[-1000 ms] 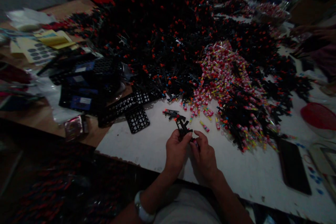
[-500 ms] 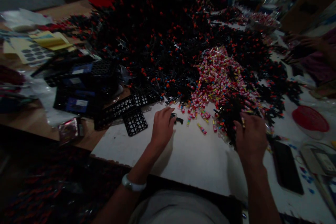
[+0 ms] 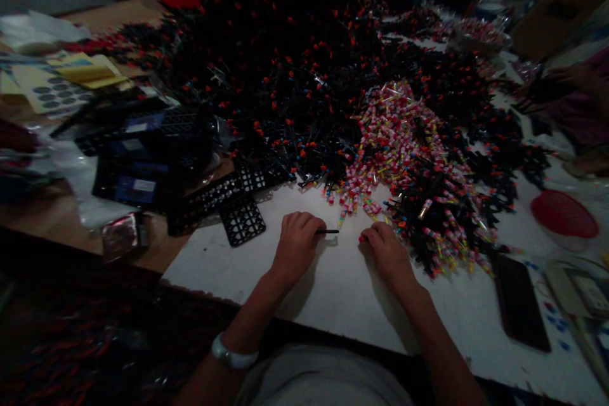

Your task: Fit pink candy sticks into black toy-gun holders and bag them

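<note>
- I am risking a slip with the thin black piece (image 3: 332, 231): only its narrow end is showing beyond my left hand (image 3: 295, 244), so a loose pinch could be letting it twist or drop onto the white tabletop (image 3: 337, 298).
- I am also judging the small red-ended piece (image 3: 363, 239) easy to lose, because so little of it is showing past the fingertips of my right hand (image 3: 387, 257) (my fingers are hiding the rest, so I cannot tell its full shape).
- Poor light could be making me misjudge how the two pieces are facing, and forcing them together crooked could be bending or marking one.
- My right hand is resting near the mixed pile of black pieces and tubes (image 3: 428, 209); a careless sweep of the knuckles could be scattering some.
- As for where things are lying: my hands are staying out of contact with each other, a gap of bare tabletop showing between them.
- The black piece is pointing out of my left fingers towards the right hand; the red-ended piece is sitting at my right fingertips, facing that gap.
</note>
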### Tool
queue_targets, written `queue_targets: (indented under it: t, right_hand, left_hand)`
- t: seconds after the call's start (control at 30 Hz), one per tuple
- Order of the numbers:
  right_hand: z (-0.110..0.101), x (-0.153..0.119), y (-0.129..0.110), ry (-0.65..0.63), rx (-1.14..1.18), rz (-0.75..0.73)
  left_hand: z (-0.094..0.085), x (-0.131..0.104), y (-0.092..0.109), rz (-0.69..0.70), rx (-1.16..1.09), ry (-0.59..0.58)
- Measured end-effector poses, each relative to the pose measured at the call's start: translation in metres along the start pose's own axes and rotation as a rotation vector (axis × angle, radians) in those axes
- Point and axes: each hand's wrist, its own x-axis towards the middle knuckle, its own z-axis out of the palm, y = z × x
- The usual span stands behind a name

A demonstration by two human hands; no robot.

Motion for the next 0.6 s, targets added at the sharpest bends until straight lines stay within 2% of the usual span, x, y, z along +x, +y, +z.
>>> queue_targets:
  t: [0.1,0.2,0.27,0.33,0.4,0.43,0.5,0.57,0.6]
  right_hand:
    - [0.009,-0.004,-0.016,0.081,0.47,0.187]
    - [0.017,-0.006,-0.036,0.009,0.958,0.364]
    - [0.019,-0.006,-0.046,-0.036,1.168,0.444]
    - [0.018,-0.005,-0.051,0.009,1.271,0.499]
    - [0.017,-0.005,-0.054,0.107,1.296,0.523]
    - [0.017,-0.006,-0.055,0.137,1.293,0.518]
    - [0.019,-0.009,-0.057,0.123,1.281,0.476]
    - [0.022,-0.013,-0.057,0.053,1.259,0.397]
    - [0.024,-0.015,-0.057,0.026,1.236,0.358]
  left_hand:
    - [0.005,-0.01,0.01,0.123,-0.088,0.123]
    - [0.01,-0.018,0.02,0.185,-0.138,0.183]
    - [0.011,-0.024,0.025,0.185,-0.151,0.215]
    - [0.012,-0.029,0.028,0.044,-0.193,0.306]
    - [0.012,-0.034,0.032,-0.249,-0.349,0.4]
    - [0.012,-0.035,0.034,-0.409,-0.493,0.393]
    - [0.013,-0.037,0.039,-0.657,-0.862,0.233]
    - [0.013,-0.037,0.044,-0.792,-1.175,0.059]
    - [0.013,-0.036,0.046,-0.829,-1.267,0.034]
